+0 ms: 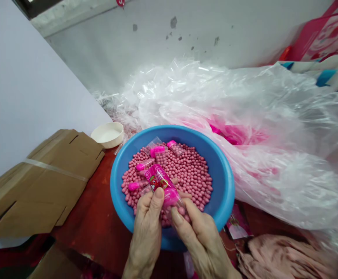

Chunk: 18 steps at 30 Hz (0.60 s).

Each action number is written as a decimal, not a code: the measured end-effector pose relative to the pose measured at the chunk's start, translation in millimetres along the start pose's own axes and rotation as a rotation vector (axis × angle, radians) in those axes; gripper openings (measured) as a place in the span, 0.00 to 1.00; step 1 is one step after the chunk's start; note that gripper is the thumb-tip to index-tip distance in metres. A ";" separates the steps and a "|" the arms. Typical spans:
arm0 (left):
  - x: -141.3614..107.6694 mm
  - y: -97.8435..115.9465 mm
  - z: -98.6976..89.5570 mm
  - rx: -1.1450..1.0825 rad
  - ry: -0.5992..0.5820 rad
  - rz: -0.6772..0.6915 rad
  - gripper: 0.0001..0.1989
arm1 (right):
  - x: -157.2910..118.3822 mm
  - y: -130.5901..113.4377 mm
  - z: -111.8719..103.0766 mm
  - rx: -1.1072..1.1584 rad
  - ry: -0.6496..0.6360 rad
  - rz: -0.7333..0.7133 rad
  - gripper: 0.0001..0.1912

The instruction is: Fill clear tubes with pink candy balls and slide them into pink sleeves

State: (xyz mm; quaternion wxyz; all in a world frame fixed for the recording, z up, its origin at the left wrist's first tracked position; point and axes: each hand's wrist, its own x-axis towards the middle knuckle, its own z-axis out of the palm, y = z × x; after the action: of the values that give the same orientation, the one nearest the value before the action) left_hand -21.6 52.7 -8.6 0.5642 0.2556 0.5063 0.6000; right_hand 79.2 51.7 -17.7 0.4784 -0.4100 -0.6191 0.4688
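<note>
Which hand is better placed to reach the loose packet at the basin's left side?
Left, probably: the left hand is just beside that packet on the candies, while the right hand sits farther away, across the held packet.

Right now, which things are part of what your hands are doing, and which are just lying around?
Part of it: left hand, right hand, pink packet, smaller packets, pink balls, blue basin.

Just lying around: cardboard, white bowl, plastic sheeting, pink cloth.
</note>
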 end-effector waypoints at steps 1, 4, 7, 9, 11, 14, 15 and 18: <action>0.0 0.1 -0.2 0.006 -0.002 -0.002 0.15 | -0.1 0.1 0.1 0.028 -0.009 0.011 0.07; -0.1 1.2 1.0 -0.006 -0.036 -0.025 0.16 | -0.4 0.0 -0.9 0.084 -0.067 0.056 0.10; -1.2 2.7 3.4 -0.100 -0.109 -0.057 0.16 | 0.2 -0.6 -3.3 0.047 -0.107 0.091 0.11; -2.1 3.0 4.0 -0.183 -0.132 -0.058 0.16 | 2.3 -1.2 -4.6 0.023 -0.123 0.095 0.11; -2.4 3.1 3.3 -0.251 -0.137 -0.047 0.17 | 5.4 -1.8 -5.2 0.014 -0.146 0.097 0.13; -1.2 4.2 1.0 -0.299 -0.135 -0.034 0.17 | 9.6 -1.0 -4.2 -0.014 -0.169 0.097 0.15; -0.5 4.9 0.6 -0.298 -0.129 -0.035 0.17 | 10.2 -0.2 -3.5 -0.024 -0.171 0.092 0.15; 1.2 6.5 1.7 -0.263 -0.126 -0.032 0.15 | 9.6 2.7 -1.0 -0.050 -0.149 0.084 0.14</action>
State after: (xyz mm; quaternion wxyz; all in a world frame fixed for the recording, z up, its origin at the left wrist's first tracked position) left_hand -23.1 55.4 -2.4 0.6329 0.2087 0.3908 0.6349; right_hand 78.4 61.7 -18.2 0.4004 -0.4112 -0.6468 0.5022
